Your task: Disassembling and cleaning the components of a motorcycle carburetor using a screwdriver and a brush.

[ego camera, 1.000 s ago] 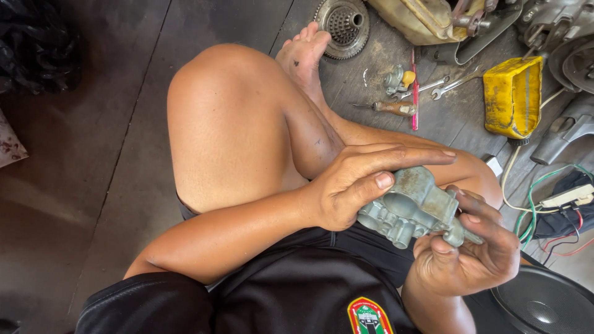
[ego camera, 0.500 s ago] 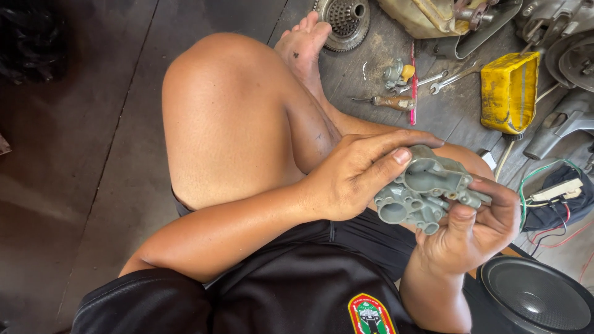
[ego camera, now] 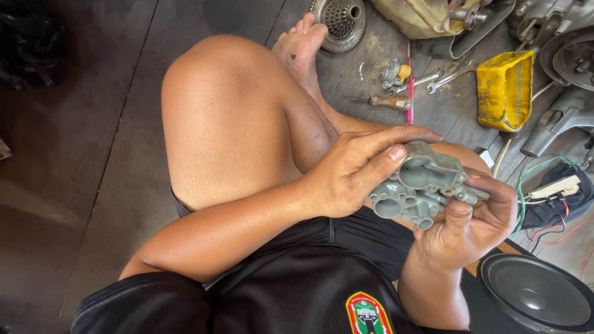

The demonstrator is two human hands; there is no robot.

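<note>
One grey metal carburetor body (ego camera: 424,184), both hands' grips clamped on it: left hand (ego camera: 352,173), right hand (ego camera: 473,226).

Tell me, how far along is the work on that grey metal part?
Done: the grey cast part is off any machine, its round cavities open. In hand: left hand and right hand both grip it. Left: the screwdriver and wrenches lie unused on the floor.
</note>
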